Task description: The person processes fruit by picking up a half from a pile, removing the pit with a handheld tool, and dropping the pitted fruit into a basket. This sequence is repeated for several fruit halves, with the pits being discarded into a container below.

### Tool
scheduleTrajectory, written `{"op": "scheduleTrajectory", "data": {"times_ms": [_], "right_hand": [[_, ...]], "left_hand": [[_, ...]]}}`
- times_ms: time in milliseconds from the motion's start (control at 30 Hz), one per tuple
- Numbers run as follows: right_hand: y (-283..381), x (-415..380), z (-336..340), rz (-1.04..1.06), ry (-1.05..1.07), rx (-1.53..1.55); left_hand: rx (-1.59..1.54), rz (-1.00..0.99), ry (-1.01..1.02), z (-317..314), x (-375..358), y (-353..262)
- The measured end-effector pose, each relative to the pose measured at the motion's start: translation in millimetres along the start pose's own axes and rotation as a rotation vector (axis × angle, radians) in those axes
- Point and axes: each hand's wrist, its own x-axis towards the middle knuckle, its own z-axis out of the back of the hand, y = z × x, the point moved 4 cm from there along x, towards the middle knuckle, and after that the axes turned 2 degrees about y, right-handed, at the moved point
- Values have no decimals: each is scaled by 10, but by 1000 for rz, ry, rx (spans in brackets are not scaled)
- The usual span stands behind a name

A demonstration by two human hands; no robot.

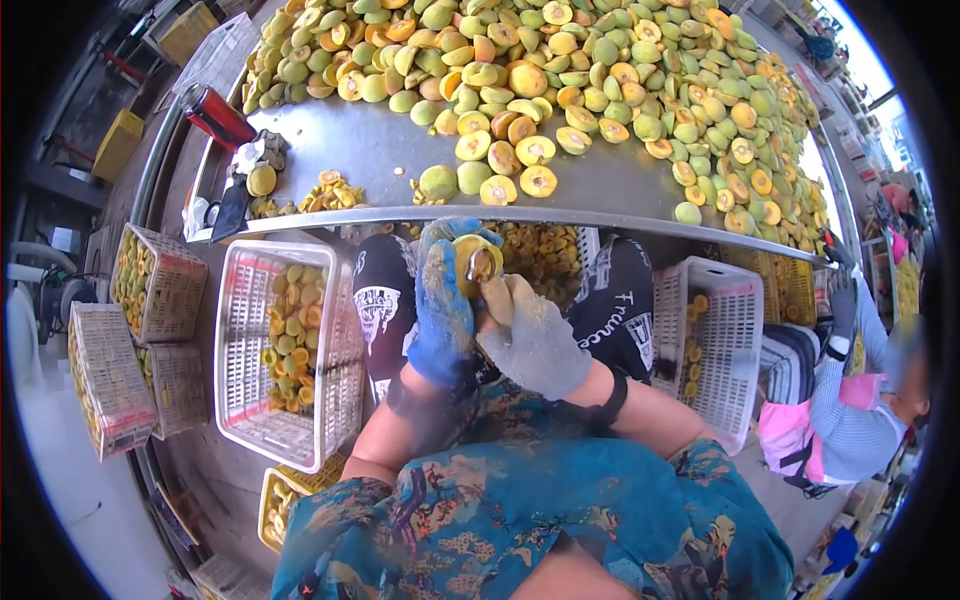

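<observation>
My left hand (447, 300), in a blue, pulp-stained glove, is closed around a halved peach (488, 243) in front of my lap. The cut side of that fruit faces my right hand. In a grey glove, my right hand (535, 338) is closed with its fingertips against the fruit. A bit of shiny curved metal (471, 264) shows at the cut side, seemingly a small tool in my right hand; its handle is hidden. Just past my hands, several peach halves (500, 190) lie at the near edge of the metal table (370, 150).
A large heap of peach halves (600, 60) covers the table's far side. On its left stand a red and black cup (216, 115) and a phone (231, 208). White crates (232, 350) (745, 350) flank my legs. To the right sits a co-worker (850, 425).
</observation>
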Motion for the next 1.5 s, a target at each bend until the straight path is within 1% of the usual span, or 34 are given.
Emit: {"op": "scheduleTrajectory", "data": {"times_ms": [33,133,233,333,467,567,633,667,733,767,833,867,933,967,1033,1067,1133,1167,1200,1267,1300,1333,1367,1400,1467,1500], "right_hand": [[-45,-5,-41,-72,39,22],[-115,-1,-87,-91,80,7],[-196,-13,-103,-102,112,37],[-221,-21,-79,-82,132,22],[-264,-44,-71,-79,147,26],[-261,-59,-51,-42,152,49],[-196,-48,-35,28,157,-10],[-204,-60,-46,27,158,-11],[-281,-90,-89,-96,180,-13],[-284,-85,-87,-95,181,-12],[-291,-73,-87,-71,222,194],[-286,-78,-66,-72,222,196],[-217,-96,-1,-56,248,324],[-174,-92,61,-59,251,325],[-182,-125,63,-351,579,561],[-224,-116,77,-354,584,563],[-276,-86,86,-189,597,487],[-290,-84,88,-104,519,319],[-274,-83,106,-106,525,318],[-284,-114,111,-306,673,408],[-285,-127,105,-304,681,407],[-265,-181,68,-383,731,667],[-243,-216,46,-462,770,929],[-253,-208,66,-462,773,928],[-265,-266,80,-627,894,1096],[-279,-251,88,-593,872,1091]], "left_hand": [[-26,24,-38,17,-5,26],[37,40,-68,-2,12,17],[29,70,-86,-15,4,25],[86,74,-41,11,9,70],[87,104,-31,61,-31,148],[162,83,-41,66,-73,162],[388,9,-56,34,-91,90],[386,10,-57,12,-92,65],[492,-32,-22,-50,-90,-17],[493,-32,-23,-49,-97,-26],[485,-17,-22,-45,-111,-29],[486,-15,-22,-45,-107,-35],[529,-41,24,-55,-85,-68],[530,-37,21,-20,-75,-101],[118,218,208,-8,-56,-71],[118,221,203,-2,-34,-89],[260,220,298,-30,13,-109],[296,248,332,-21,24,-102],[293,248,326,10,49,-102],[395,279,474,28,75,-55],[343,259,501,22,87,-40],[343,260,495,22,63,-30],[261,259,480,-4,37,-22],[178,255,465,-47,34,-34],[149,265,441,-69,41,-14],[127,283,444,-80,51,4]]}}
